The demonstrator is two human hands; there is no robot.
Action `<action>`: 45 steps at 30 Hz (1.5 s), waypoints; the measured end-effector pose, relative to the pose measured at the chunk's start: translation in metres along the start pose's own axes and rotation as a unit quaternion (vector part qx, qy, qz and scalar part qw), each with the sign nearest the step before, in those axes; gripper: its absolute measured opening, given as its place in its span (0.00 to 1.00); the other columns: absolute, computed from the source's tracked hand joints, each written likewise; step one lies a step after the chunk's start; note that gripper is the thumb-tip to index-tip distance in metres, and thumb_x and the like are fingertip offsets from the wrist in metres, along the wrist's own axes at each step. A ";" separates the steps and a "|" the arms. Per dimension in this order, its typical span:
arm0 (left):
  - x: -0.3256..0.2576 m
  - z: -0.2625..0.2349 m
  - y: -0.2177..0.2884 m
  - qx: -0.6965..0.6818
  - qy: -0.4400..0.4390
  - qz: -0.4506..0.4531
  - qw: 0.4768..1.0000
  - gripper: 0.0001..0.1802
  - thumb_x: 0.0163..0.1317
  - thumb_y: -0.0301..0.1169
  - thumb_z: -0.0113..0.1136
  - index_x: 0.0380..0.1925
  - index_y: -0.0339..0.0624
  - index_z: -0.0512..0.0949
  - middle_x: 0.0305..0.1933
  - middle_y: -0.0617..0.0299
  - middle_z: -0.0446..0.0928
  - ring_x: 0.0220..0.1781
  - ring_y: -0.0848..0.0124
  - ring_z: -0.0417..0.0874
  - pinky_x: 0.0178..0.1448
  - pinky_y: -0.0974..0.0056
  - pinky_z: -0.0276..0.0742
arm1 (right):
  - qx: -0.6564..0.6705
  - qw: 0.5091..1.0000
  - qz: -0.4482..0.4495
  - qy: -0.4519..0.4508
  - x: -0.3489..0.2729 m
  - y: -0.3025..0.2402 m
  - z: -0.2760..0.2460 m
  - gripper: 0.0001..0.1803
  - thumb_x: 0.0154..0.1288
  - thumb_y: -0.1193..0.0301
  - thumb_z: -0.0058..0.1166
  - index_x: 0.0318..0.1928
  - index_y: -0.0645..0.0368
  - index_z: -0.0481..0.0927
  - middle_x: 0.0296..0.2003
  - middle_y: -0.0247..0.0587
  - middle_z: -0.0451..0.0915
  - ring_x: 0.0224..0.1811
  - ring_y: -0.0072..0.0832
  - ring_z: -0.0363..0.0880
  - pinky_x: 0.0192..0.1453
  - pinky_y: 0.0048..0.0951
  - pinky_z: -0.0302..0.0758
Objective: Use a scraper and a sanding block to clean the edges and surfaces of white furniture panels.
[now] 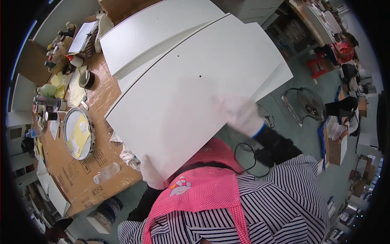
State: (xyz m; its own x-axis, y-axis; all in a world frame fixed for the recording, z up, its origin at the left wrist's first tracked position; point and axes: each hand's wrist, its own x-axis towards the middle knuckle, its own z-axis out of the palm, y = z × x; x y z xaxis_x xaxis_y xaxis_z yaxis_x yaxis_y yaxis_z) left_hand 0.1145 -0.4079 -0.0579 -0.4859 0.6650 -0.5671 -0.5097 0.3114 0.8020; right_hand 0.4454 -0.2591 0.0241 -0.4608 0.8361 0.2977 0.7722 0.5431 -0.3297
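A large white panel [195, 105] with small dark holes lies in front of me, its near corner reaching my pink apron. My left hand [151, 173], in a white glove, grips the panel at its near left edge; part of the fingers is hidden. Over the panel's right side is my right hand [242, 115], also white-gloved with a blue cuff. Motion smears its fingers, so I cannot make out whether they touch or hold anything. More white panels [156, 38] lie beneath and beyond this one. Beside my left hand sits a crumpled white cloth [129, 157].
Brown cardboard [75, 183] covers the table at left. On it are a round tin [92, 142], a clear plastic bottle [107, 173], a dark jar [86, 79] and several bottles. A floor fan [306, 103] and a red stool [317, 67] stand at right; other people work beyond.
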 end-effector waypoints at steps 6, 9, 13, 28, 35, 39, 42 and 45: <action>0.017 -0.033 -0.026 0.211 -0.028 0.185 0.959 0.21 0.78 0.36 0.49 0.60 0.30 0.74 0.58 0.54 0.77 0.59 0.67 0.78 0.61 0.62 0.78 | -0.028 0.998 -0.048 -0.026 -0.009 -0.079 0.006 0.10 0.61 0.69 0.53 0.42 0.54 0.83 0.30 0.38 0.82 0.27 0.37 0.81 0.26 0.39 0.78; 0.030 -0.043 -0.029 0.120 -0.120 0.201 0.965 0.19 0.79 0.31 0.47 0.61 0.29 0.73 0.59 0.53 0.77 0.60 0.66 0.78 0.64 0.61 0.78 | -0.146 0.929 0.338 -0.034 -0.008 0.049 -0.026 0.14 0.71 0.64 0.52 0.49 0.55 0.85 0.24 0.41 0.82 0.30 0.43 0.83 0.31 0.40 0.79; 0.026 -0.020 0.004 0.115 -0.072 0.066 0.989 0.18 0.80 0.29 0.46 0.61 0.28 0.73 0.60 0.52 0.77 0.60 0.66 0.78 0.64 0.61 0.77 | -0.120 0.957 0.255 0.061 -0.023 0.049 -0.016 0.15 0.71 0.65 0.51 0.52 0.52 0.84 0.31 0.41 0.84 0.32 0.44 0.85 0.36 0.40 0.81; 0.050 -0.039 -0.024 0.157 -0.070 0.249 0.953 0.22 0.79 0.35 0.49 0.61 0.28 0.74 0.60 0.52 0.77 0.59 0.68 0.79 0.64 0.63 0.77 | 0.053 0.987 0.147 0.024 -0.045 -0.086 0.021 0.16 0.71 0.66 0.52 0.55 0.55 0.83 0.44 0.45 0.87 0.40 0.40 0.87 0.44 0.36 0.83; 0.031 -0.017 0.002 0.104 -0.096 0.137 0.980 0.21 0.79 0.35 0.48 0.59 0.27 0.75 0.59 0.51 0.78 0.61 0.67 0.79 0.66 0.64 0.76 | -0.051 0.967 0.234 0.089 -0.046 -0.013 -0.006 0.15 0.70 0.66 0.51 0.52 0.54 0.84 0.41 0.45 0.86 0.37 0.40 0.87 0.39 0.38 0.82; 0.041 -0.033 -0.020 0.197 -0.077 0.298 0.931 0.20 0.79 0.34 0.48 0.59 0.28 0.75 0.56 0.52 0.78 0.58 0.68 0.79 0.64 0.63 0.76 | 0.006 0.998 0.055 -0.034 -0.036 -0.111 0.025 0.14 0.70 0.67 0.50 0.52 0.49 0.82 0.35 0.38 0.84 0.26 0.32 0.85 0.26 0.36 0.78; 0.041 -0.038 -0.020 0.230 -0.083 0.365 0.898 0.20 0.79 0.35 0.48 0.60 0.30 0.75 0.56 0.53 0.78 0.56 0.68 0.79 0.61 0.63 0.77 | 0.018 0.995 0.001 -0.100 -0.033 -0.134 0.024 0.15 0.65 0.66 0.56 0.51 0.47 0.85 0.33 0.32 0.83 0.24 0.29 0.82 0.24 0.32 0.76; 0.021 -0.010 0.018 0.130 -0.113 0.133 0.976 0.22 0.78 0.38 0.49 0.62 0.33 0.73 0.56 0.53 0.78 0.54 0.67 0.79 0.58 0.63 0.77 | -0.078 0.989 0.127 0.017 -0.019 -0.026 0.004 0.14 0.66 0.64 0.55 0.50 0.44 0.86 0.30 0.39 0.84 0.27 0.38 0.83 0.30 0.38 0.79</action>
State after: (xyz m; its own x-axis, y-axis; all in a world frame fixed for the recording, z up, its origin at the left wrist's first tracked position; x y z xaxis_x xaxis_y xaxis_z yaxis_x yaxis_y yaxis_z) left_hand 0.0875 -0.3952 -0.0576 -0.3921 0.8698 -0.2997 -0.1744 0.2496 0.9525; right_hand 0.4328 -0.2887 0.0237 -0.2299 0.9395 0.2540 0.9206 0.2946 -0.2565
